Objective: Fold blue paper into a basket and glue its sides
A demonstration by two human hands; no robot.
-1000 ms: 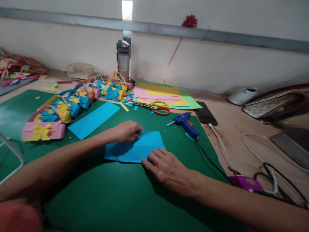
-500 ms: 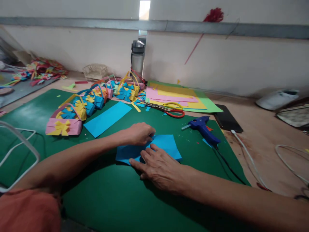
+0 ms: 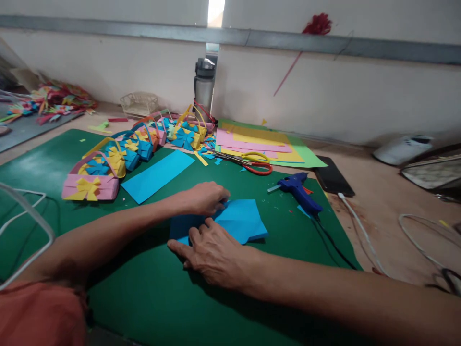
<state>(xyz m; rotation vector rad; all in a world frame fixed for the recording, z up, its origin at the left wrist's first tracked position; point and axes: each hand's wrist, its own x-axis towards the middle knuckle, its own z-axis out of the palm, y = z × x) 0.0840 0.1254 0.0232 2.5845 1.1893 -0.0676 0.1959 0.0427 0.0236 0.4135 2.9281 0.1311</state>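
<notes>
A sheet of blue paper (image 3: 243,218), creased and partly folded, lies on a green mat (image 3: 144,302) beneath my two hands. At its far edge, my left hand (image 3: 207,198) is closed, its fingers curled down on the blue paper. My right hand (image 3: 214,254) presses on the near left part of the sheet, with its thumb stretched out to the left corner and the other fingers spread and slightly bent. The hands cover part of the folds. Beyond my left forearm lies a flat blue paper strip (image 3: 158,176).
Several small paper baskets (image 3: 91,187) with bows stand at the left. A blue glue gun (image 3: 300,192) lies to the right, near a phone (image 3: 333,177). Scissors (image 3: 257,167) rest before stacked coloured paper (image 3: 252,142). A bottle (image 3: 204,91) stands behind.
My right hand has slid left along the near edge of the blue paper, its thumb now at the left corner. My left hand stays at the far edge. The view has shifted slightly.
</notes>
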